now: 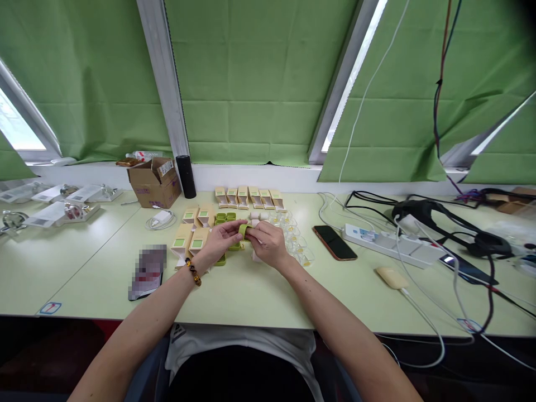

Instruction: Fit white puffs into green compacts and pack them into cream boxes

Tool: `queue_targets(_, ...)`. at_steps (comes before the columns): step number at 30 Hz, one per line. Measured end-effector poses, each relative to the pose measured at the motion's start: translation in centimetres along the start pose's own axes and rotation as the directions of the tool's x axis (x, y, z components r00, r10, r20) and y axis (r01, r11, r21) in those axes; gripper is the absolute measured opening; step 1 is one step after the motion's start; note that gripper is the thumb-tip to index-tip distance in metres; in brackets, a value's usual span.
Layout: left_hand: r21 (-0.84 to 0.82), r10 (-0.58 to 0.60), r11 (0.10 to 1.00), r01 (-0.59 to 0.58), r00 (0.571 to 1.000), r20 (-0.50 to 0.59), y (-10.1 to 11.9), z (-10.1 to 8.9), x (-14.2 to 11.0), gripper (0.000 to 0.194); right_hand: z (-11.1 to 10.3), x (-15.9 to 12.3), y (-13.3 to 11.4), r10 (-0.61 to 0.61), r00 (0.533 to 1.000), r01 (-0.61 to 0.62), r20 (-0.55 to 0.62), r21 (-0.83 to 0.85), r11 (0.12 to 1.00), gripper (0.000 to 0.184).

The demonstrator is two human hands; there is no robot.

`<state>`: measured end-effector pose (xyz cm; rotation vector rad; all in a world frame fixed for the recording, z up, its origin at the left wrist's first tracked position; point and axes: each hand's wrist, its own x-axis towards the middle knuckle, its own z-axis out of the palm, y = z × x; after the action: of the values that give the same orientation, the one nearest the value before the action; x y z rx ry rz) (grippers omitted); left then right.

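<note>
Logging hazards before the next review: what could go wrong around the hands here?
1. The small green piece sits at the fingertips of the left hand and right hand, so it might slip.
2. The clear pieces lie close beside the right hand; a sideways move could scatter them.
3. The left wrist is close to the cream boxes and might nudge them.

No legible text

Nothing readable. Unreadable marks: white label (166, 168) and purple print (157, 204) on cardboard box (144, 187); red-and-white label (146, 156) on bottle (130, 156); blue-bordered stickers (51, 308) with red marks, counter (251, 301) front edge; dark badge (178, 333) on white garment (234, 335).
</note>
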<state>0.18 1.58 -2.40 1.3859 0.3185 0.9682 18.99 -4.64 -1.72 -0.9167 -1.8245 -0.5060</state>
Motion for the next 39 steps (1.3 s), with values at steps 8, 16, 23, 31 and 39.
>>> queue_targets(8,0.029,-0.027,0.999,0.027,1.0,-0.003,0.3,-0.1,-0.1,0.054,0.6,-0.6,0.5,-0.026,0.999,0.028,0.033,-0.053,0.998,0.025)
queue_targets(16,0.111,-0.02,0.994,0.024,0.999,-0.034,0.6,-0.2,-0.1,0.055,0.8,-0.6,0.8,-0.125,0.991,0.128,0.037,-0.099,0.987,0.021)
queue_targets(23,0.182,0.062,0.983,-0.035,0.988,-0.142,1.0,0.5,0.0,0.057,-0.2,0.2,0.8,-0.19,0.981,0.19,0.032,-0.015,0.982,0.017)
queue_targets(31,0.137,0.123,0.986,-0.091,0.962,-0.245,0.4,1.1,0.2,0.06,0.1,-0.4,1.1,-0.156,0.988,0.156,0.01,0.037,0.987,0.019)
queue_targets(39,0.11,0.121,0.99,-0.092,0.95,-0.289,0.7,1.4,0.0,0.05,-0.2,-0.4,0.2,0.034,0.997,-0.022,-0.074,0.163,0.986,0.023)
